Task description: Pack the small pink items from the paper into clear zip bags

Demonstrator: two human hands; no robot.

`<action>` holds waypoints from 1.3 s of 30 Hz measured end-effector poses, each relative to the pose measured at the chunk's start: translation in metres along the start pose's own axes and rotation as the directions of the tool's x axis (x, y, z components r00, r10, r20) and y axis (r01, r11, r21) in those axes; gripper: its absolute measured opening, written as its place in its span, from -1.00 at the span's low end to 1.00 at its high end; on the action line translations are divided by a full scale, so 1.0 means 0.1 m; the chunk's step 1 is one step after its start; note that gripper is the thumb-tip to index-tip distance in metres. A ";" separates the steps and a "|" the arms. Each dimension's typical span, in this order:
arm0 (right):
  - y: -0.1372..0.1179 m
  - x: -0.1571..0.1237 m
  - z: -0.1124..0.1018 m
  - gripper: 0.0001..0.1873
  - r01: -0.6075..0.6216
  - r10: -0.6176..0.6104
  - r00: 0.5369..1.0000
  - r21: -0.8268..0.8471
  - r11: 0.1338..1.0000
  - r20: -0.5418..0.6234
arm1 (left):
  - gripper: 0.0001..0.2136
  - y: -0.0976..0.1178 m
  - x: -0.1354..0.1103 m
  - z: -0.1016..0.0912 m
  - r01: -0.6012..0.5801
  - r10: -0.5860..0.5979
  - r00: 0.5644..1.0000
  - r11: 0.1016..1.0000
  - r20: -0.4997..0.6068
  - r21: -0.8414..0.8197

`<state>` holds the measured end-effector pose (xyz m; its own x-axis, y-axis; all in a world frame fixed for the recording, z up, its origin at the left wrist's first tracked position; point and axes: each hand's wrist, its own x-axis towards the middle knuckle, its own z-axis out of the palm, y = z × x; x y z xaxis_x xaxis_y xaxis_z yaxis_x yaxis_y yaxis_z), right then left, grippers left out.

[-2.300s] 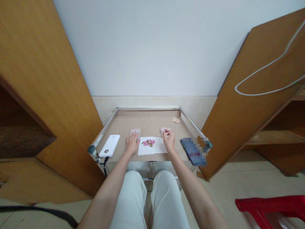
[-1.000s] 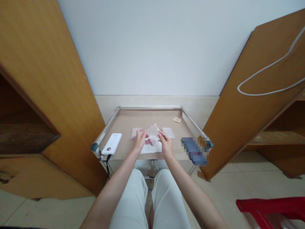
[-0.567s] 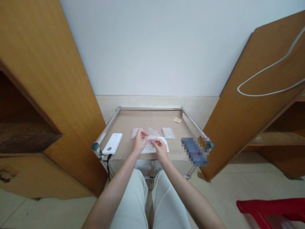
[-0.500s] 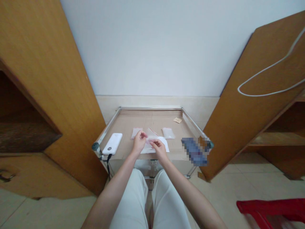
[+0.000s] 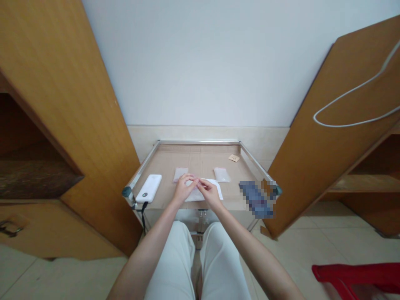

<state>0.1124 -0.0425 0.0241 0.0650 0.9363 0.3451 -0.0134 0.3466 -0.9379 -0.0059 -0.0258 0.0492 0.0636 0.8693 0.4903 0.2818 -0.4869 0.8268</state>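
I've got the left hand point(image 5: 186, 186) and right hand point(image 5: 208, 191) tip to tip over the white sheet point(image 5: 195, 195), near the front edge of the worktop point(image 5: 209, 155). Left: fingers curled, thumb drawn in, narrow gap. Right: thumb and forefinger close together, the rest bent. Can't tell from here whether either has hold of anything; the knuckles hide the contact spot.

Sheet lies flat under both hands, part covered by them. Paper or cloth, I can't say. Left clear packet point(image 5: 180, 172) is just beyond the left hand; right clear packet point(image 5: 221, 175) sits beyond the sheet's far right corner, clear of the right hand.

Risks as I judge them: anything small and thin in those fingertips could slip, since the grip would be tips only. A wrist dragging sideways could skew the sheet. Left knuckles could nudge the near packet. The front edge looks unrailed to me, so a dropped bit could roll off onto the lap. Also the white device point(image 5: 149, 188) has a black strap point(image 5: 143, 212) hanging over the edge; a forearm snag could pull it.
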 end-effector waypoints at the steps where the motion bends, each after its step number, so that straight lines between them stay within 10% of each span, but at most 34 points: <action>1: -0.01 0.00 0.00 -0.73 0.008 -0.009 1.000 -0.012 1.000 0.000 | -0.90 0.00 0.00 0.00 0.004 -0.003 1.000 1.000 -0.007 0.007; 20: -0.02 0.11 -0.16 -0.79 0.008 0.021 0.986 -0.175 0.985 0.166 | -0.89 -0.08 -0.05 -0.02 -0.031 0.022 0.995 0.994 0.093 0.101; 28: -0.07 0.08 -0.17 -0.86 0.256 -0.170 0.963 -0.519 0.815 0.209 | -0.83 -0.01 -0.09 0.08 0.002 -0.006 1.000 0.975 0.021 0.221; 35: -0.05 0.12 -0.24 -0.91 0.179 -0.160 0.983 -0.645 0.743 0.088 | -0.83 0.00 -0.09 0.06 -0.013 0.010 1.000 0.975 0.015 0.224; 39: -0.11 0.11 -0.25 -0.88 0.334 -0.224 0.942 -0.616 0.714 0.251 | -0.86 -0.02 -0.07 0.04 -0.023 0.018 1.000 0.974 0.024 0.224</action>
<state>0.1382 -0.0370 0.0374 -0.1866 0.8181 0.5439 0.6264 0.5256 -0.5757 -0.0030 -0.0302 0.0429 0.0919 0.8621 0.4983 0.4877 -0.4753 0.7323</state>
